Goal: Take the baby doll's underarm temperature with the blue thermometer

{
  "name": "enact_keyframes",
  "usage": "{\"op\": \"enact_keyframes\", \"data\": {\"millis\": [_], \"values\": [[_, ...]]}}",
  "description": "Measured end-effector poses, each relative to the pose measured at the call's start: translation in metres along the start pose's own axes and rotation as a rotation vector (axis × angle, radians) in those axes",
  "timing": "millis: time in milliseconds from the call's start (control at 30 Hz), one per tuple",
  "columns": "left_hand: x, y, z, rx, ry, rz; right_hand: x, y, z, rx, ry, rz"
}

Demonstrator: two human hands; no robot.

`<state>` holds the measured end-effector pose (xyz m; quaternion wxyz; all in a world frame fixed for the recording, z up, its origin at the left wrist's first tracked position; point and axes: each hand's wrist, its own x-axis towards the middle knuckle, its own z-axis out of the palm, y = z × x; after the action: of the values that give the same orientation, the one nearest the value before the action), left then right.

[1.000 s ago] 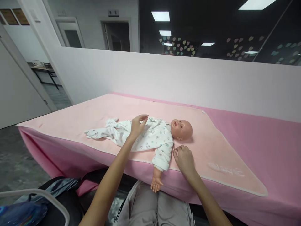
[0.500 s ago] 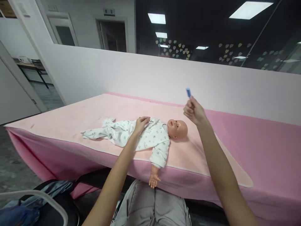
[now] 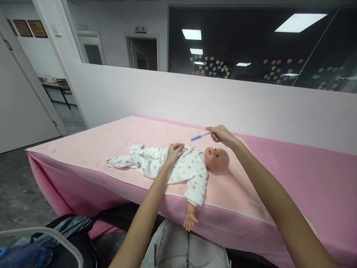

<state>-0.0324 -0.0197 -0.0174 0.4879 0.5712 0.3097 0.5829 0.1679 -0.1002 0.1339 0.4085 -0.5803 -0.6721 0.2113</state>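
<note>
A slim blue-and-white stick (image 3: 196, 137) was pinched in the closed right grip (image 3: 221, 134) above the pink-draped desk (image 3: 92, 140); a bald, white-clothed doll (image 3: 192, 163) was touched by the left grip (image 3: 174, 152), whose closure was unclear; seemingly, the stick was readied, its use left

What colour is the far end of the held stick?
The far end is blue, clearest in the head view.

one end of the stick (image 3: 198, 137) is hidden by the right hand (image 3: 222, 134), and the suit (image 3: 192, 169) is partly covered by the left hand (image 3: 174, 152). the trousers (image 3: 182, 247) are cut off by the lower edge; the sign (image 3: 140, 29) is too small to be read.
</note>
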Motion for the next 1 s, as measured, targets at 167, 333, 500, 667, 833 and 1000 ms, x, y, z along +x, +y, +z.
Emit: {"op": "enact_keyframes", "data": {"millis": [167,333,500,667,833,1000], "values": [[0.0,-0.001,0.0,-0.005,-0.002,0.01,0.004,0.006,0.001,-0.109,0.025,0.095],[0.002,-0.004,-0.001,-0.007,-0.002,0.014,0.002,0.002,0.0,-0.269,0.15,0.102],[0.002,-0.005,-0.001,0.007,-0.009,0.018,0.001,-0.003,0.0,-0.302,0.099,0.125],[0.002,-0.007,-0.001,0.008,-0.005,0.028,-0.002,-0.005,0.002,-0.383,0.089,0.134],[0.003,-0.007,-0.001,0.013,-0.007,0.035,-0.004,-0.009,0.003,-0.324,0.052,0.122],[0.001,-0.006,-0.001,0.028,-0.001,0.035,-0.004,-0.007,0.007,-0.178,-0.061,0.143]]}}
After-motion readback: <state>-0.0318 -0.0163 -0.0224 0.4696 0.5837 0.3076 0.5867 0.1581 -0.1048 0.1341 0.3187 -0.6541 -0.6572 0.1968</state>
